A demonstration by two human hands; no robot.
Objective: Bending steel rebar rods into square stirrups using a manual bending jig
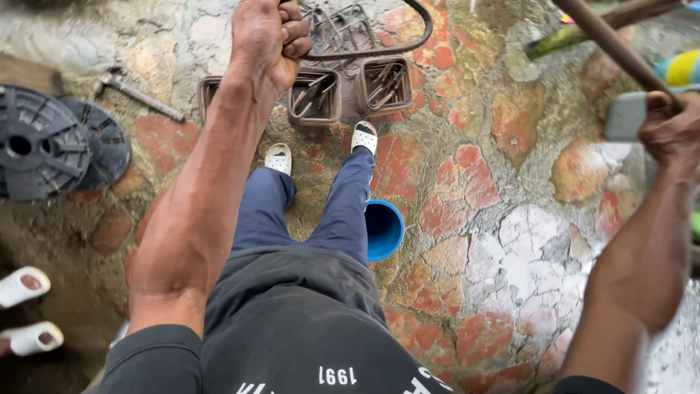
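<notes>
My left hand (268, 40) is closed around a thin dark bent steel rod (379, 48) that curves to the right over a pile of rusty square wire stirrups (343, 87) on the ground. My right hand (674, 128) grips a long rusty steel bar (612, 47) that slants up to the left; a blurred grey object (625, 115) sits just left of that hand. I stand looking straight down at my legs in blue trousers and white sandals (363, 136).
A blue plastic cup or bucket (384, 230) stands by my right leg. Black plastic reels (55, 142) and a hammer (135, 93) lie at the left. Another person's white sandals (25, 314) show at the lower left. The floor is red and grey stone paving (467, 190).
</notes>
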